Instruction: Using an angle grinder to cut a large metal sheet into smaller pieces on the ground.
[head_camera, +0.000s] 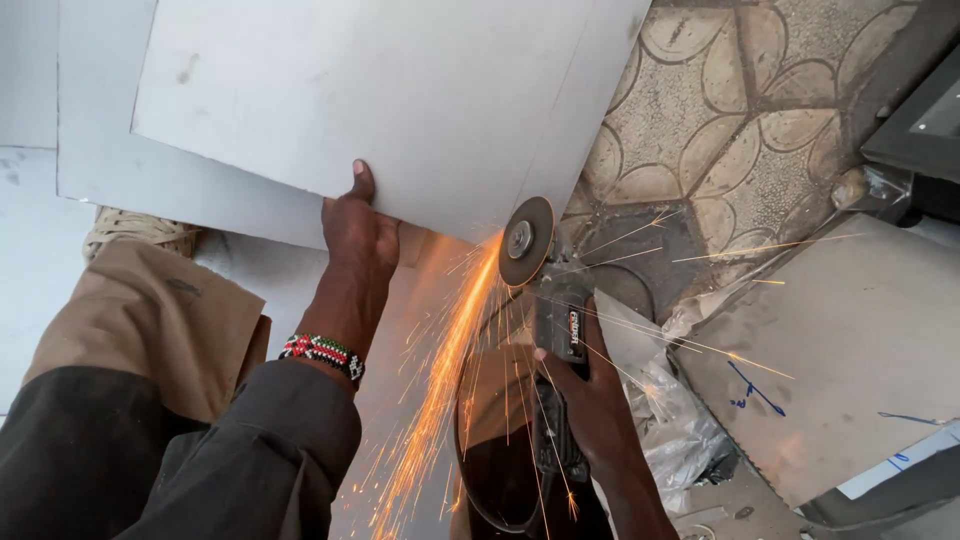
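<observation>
Centrally, the left hand (358, 232) clamps the lower edge of the grey metal sheet (380, 100) filling the upper frame, while the right hand (590, 400) grips the angle grinder (545, 290), its disc (527, 241) sparking at the sheet's lower right edge, cut apparently only begun

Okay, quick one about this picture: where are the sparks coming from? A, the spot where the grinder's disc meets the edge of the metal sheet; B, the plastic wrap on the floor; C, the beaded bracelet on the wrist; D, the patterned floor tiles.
A: the orange sparks fan out from where the angle grinder's disc, held in the right hand, meets the edge of the metal sheet that the left hand steadies.
</observation>
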